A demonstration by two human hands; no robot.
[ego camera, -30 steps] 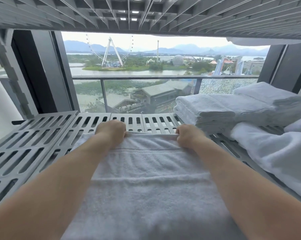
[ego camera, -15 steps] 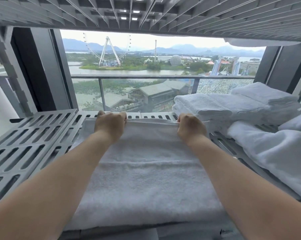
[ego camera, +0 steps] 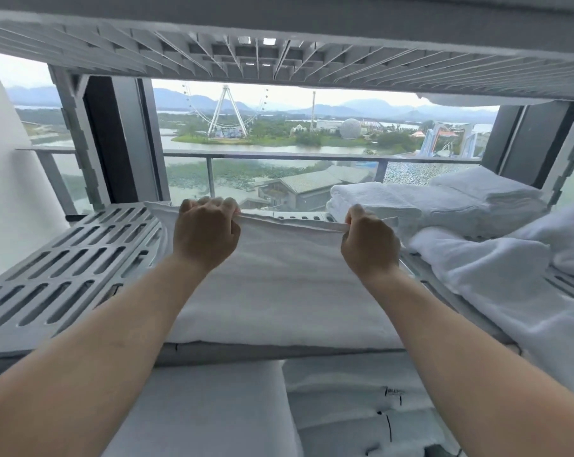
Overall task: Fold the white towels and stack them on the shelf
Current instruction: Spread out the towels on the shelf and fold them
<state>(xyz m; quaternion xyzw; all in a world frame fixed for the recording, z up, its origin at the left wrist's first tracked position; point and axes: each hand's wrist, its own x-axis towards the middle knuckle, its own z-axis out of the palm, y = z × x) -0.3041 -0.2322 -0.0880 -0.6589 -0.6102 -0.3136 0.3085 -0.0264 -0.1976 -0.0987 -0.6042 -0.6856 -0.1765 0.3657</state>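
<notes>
A white towel (ego camera: 279, 291) lies flat on the grey slotted shelf (ego camera: 58, 268), its near edge at the shelf's front. My left hand (ego camera: 205, 230) and my right hand (ego camera: 369, 247) each pinch its far edge and hold that edge lifted slightly off the shelf. A stack of folded white towels (ego camera: 378, 206) sits at the back right of the same shelf, close to my right hand. A loose, crumpled white towel (ego camera: 496, 285) spreads over the shelf's right side.
Another slotted shelf (ego camera: 279, 51) hangs low overhead. More folded white towels (ego camera: 345, 400) rest on the level below. Behind the shelf are a window and a balcony railing (ego camera: 279, 156). A white wall (ego camera: 2, 192) stands at the left.
Both hands have pushed the towel's far edge towards the back of the shelf and raised it a little. The towel's near part now lies fully on the shelf.
</notes>
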